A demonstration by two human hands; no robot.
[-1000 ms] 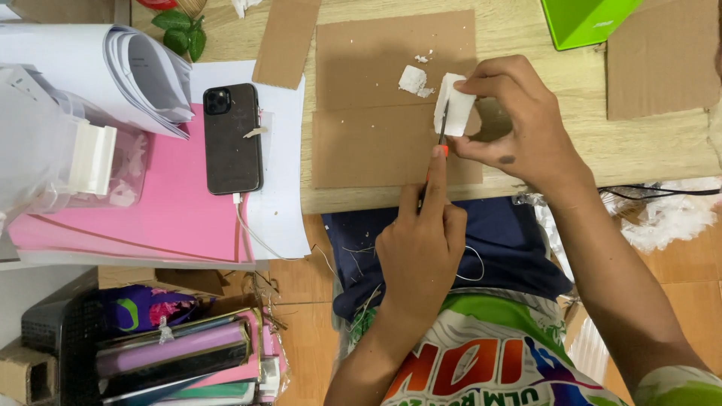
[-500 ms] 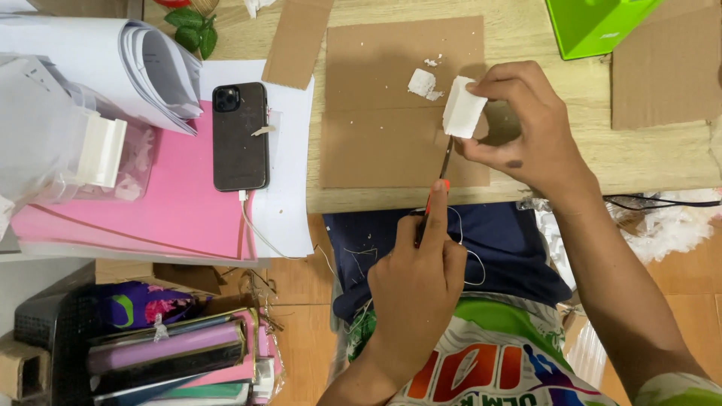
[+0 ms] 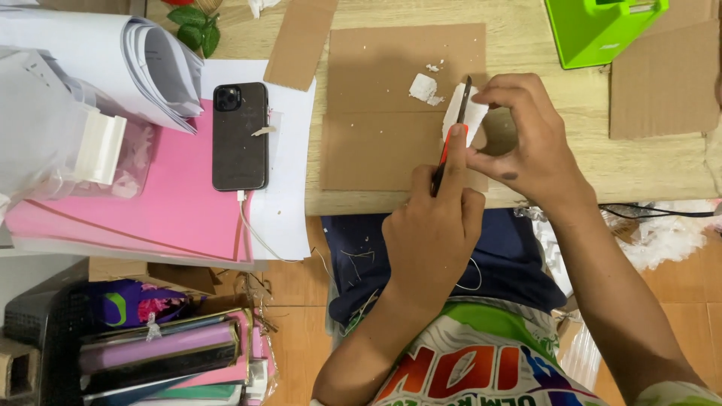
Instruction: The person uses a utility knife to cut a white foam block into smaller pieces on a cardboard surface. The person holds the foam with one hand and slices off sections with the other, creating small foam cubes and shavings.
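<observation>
Overhead view of a person seated at a low wooden table (image 3: 526, 37). The left hand (image 3: 436, 233) is closed around a knife (image 3: 449, 139) with an orange handle, forefinger stretched along its spine, blade pointing up against a small white foam piece (image 3: 470, 114). The right hand (image 3: 526, 143) pinches that foam between thumb and fingers, holding it just above a brown cardboard sheet (image 3: 376, 113). A white scrap (image 3: 423, 88) lies on the cardboard just left of the foam. Further left, a black phone (image 3: 240, 135) rests on white paper (image 3: 289, 188) over pink sheets (image 3: 165, 210). A green box (image 3: 602, 26) stands at the table's far edge.
</observation>
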